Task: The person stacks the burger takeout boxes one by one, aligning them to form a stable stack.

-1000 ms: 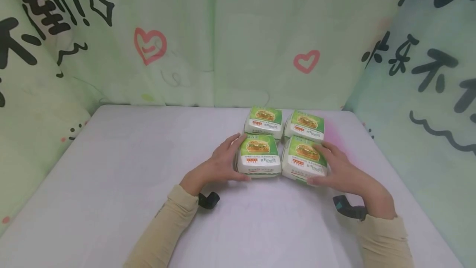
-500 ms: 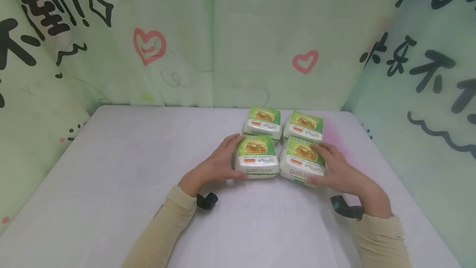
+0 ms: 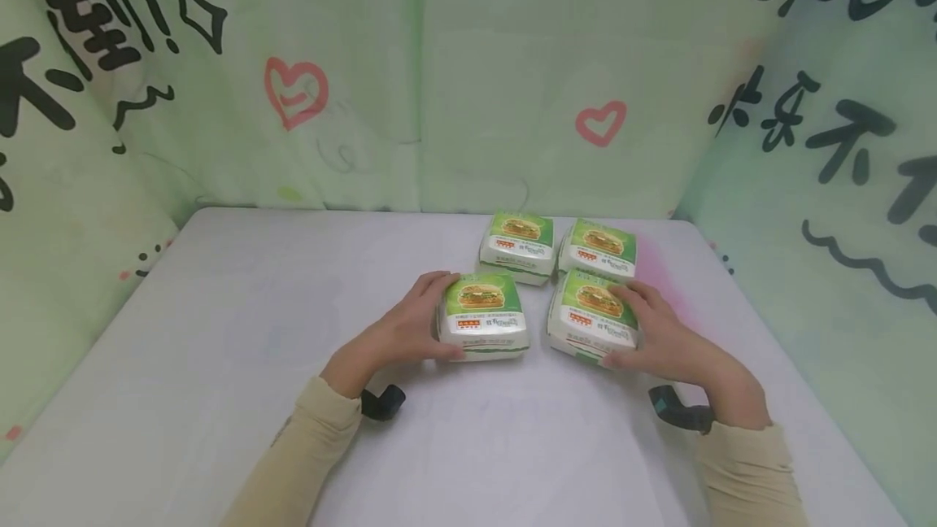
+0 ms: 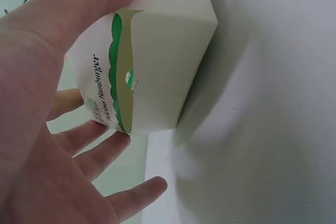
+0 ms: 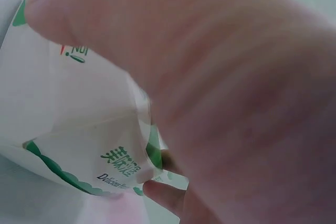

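Note:
Between the thumb and fingers of my left hand (image 3: 403,330) is the front-left hamburger box (image 3: 485,320), white and green with a burger picture on its lid. I cannot tell whether it is slightly off the table. The left wrist view shows this box's plain side (image 4: 163,66), with the thumb on one side and fingertips at a far edge. My right hand (image 3: 669,344) grips the front-right hamburger box (image 3: 593,317) by its right side, thumb at the near corner. That box (image 5: 63,93) fills the left of the right wrist view, partly covered by the thumb.
Two matching boxes sit behind, a back-left box (image 3: 516,247) and a back-right box (image 3: 599,250). All stand on a white-covered table (image 3: 241,332). A green curtain (image 3: 468,80) with hearts and lettering rises behind the table and along both sides.
My left hand has moved left and slightly nearer with the front-left box, opening a gap between the two front boxes. The right hand and its box have hardly moved.

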A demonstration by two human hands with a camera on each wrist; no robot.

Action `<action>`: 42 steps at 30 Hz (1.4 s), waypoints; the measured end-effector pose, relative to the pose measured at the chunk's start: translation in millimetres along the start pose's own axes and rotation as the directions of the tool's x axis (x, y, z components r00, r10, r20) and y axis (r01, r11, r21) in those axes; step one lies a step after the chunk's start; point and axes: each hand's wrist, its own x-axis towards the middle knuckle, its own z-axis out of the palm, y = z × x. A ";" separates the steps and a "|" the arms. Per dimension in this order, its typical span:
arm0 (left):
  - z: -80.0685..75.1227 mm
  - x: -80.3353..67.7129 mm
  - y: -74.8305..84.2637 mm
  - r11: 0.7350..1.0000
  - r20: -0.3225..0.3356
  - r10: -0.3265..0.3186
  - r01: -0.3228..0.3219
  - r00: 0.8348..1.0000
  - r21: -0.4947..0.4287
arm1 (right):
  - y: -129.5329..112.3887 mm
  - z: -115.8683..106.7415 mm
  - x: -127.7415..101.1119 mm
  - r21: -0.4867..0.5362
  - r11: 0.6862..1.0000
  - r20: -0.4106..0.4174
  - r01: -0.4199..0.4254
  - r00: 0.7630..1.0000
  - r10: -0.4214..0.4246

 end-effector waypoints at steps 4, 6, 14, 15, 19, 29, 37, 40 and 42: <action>-3.2 -1.6 -2.2 1.000 0.012 0.018 -0.018 1.000 -0.010 | -1.3 1.3 -0.4 -0.002 1.000 -0.001 -0.009 1.000 0.009; -4.7 -2.3 -3.0 1.000 0.029 0.026 -0.025 0.999 -0.017 | -1.8 1.7 -0.3 -0.004 1.000 -0.002 -0.014 1.000 0.014; -8.5 -4.3 -2.6 0.999 0.073 0.027 -0.024 0.997 -0.048 | -0.1 0.7 2.5 -0.018 1.000 -0.017 -0.011 1.000 0.010; -9.1 -4.4 -2.6 0.998 0.066 0.033 -0.030 0.997 -0.049 | 0.0 1.0 2.9 -0.018 1.000 -0.019 -0.011 1.000 0.010; -11.4 -5.5 -3.4 0.999 0.049 0.038 -0.036 0.998 -0.033 | 0.0 1.4 4.2 -0.017 1.000 -0.031 0.002 1.000 -0.003; -16.0 -7.0 -7.3 0.997 0.053 0.065 -0.063 0.996 -0.044 | -5.9 0.5 5.6 -0.022 1.000 -0.040 -0.016 0.999 0.015; -16.7 -9.7 -9.0 0.997 0.066 0.055 -0.052 0.996 -0.059 | -11.8 -3.2 3.6 -0.019 1.000 -0.063 0.007 0.998 -0.009; -17.2 -9.5 -9.8 0.996 0.061 0.063 -0.059 0.996 -0.065 | -15.0 -7.0 2.0 -0.007 1.000 -0.086 0.031 0.996 -0.031; -17.1 -9.1 -10.6 0.995 0.059 0.072 -0.068 0.996 -0.067 | -18.1 -9.7 0.9 -0.001 0.999 -0.107 0.050 0.993 -0.049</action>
